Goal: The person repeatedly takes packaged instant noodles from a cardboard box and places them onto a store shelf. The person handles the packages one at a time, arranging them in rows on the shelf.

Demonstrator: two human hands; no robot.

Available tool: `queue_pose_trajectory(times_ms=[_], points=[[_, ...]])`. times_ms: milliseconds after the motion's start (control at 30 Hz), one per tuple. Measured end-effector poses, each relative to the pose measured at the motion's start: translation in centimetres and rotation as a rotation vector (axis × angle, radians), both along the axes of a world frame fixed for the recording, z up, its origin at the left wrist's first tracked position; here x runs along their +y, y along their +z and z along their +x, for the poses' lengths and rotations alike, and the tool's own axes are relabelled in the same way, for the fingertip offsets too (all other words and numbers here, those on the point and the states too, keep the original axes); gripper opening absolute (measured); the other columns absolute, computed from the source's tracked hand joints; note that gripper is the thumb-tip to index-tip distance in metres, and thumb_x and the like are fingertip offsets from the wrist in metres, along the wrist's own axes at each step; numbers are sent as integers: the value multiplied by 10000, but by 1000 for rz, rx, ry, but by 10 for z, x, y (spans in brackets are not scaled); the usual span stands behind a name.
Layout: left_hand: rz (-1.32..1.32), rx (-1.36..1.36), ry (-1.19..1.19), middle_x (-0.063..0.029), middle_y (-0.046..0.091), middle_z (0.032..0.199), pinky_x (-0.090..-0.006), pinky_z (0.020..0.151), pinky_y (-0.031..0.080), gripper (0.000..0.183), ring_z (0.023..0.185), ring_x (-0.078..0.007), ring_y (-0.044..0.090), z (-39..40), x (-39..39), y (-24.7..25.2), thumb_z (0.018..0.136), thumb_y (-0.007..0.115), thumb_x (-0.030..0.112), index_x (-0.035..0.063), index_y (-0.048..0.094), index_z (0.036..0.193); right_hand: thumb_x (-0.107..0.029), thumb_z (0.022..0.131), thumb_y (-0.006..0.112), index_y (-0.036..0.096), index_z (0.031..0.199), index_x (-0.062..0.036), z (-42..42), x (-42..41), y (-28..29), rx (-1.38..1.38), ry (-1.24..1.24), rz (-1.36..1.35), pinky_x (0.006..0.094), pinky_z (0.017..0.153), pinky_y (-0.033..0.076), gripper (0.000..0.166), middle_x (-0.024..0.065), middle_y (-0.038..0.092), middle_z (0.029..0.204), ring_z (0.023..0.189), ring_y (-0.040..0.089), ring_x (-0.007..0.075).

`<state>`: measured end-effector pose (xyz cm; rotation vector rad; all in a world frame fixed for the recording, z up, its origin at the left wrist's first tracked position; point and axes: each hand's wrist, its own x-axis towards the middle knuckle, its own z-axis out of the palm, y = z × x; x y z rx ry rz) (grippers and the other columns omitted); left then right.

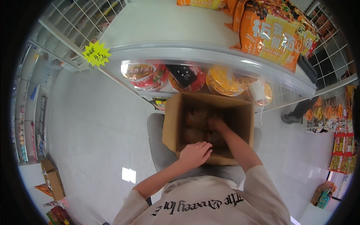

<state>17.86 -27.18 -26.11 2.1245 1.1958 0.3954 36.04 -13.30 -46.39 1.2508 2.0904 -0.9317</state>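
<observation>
An open cardboard box point(171, 123) rests on my lap, its mouth facing up. Several dim packages point(197, 119) lie inside it; shadow and blur hide what they are. My right hand point(218, 123) reaches deep into the box, beside the packages. It is blurred, and whether its fingers hold anything cannot be made out. At the box's near rim, my left hand point(195, 153) is curled over the cardboard edge, fingertips pointing inward.
Just beyond the box is a low shelf with red noodle bowls point(143, 76), yellow noodle bowls point(225, 81), a black device point(182, 76) and a white corded object point(257, 91). Orange noodle packs point(270, 36) sit on the shelf point(168, 31) above. Another person's shoe point(291, 117) shows at right.
</observation>
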Motion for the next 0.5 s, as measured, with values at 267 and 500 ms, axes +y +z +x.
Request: queue_pose_trajectory(times_ms=[267, 500], points=[[153, -635, 298, -93, 696, 1004, -314, 851, 522, 182, 933, -166, 666, -34, 58, 87, 958, 575, -27, -2, 632, 1130, -344, 872, 707, 550, 1363, -126, -5, -106, 218, 659, -379, 318, 492, 817, 544, 560, 225, 700, 1015, 943, 671, 424], [520, -990, 330, -103, 661, 1095, -307, 880, 514, 207, 1044, -165, 633, -27, 169, 225, 965, 597, -6, -5, 553, 1167, -432, 949, 632, 664, 1122, -89, -17, -171, 194, 463, -549, 635, 446, 678, 554, 385, 151, 706, 873, 812, 689, 341]])
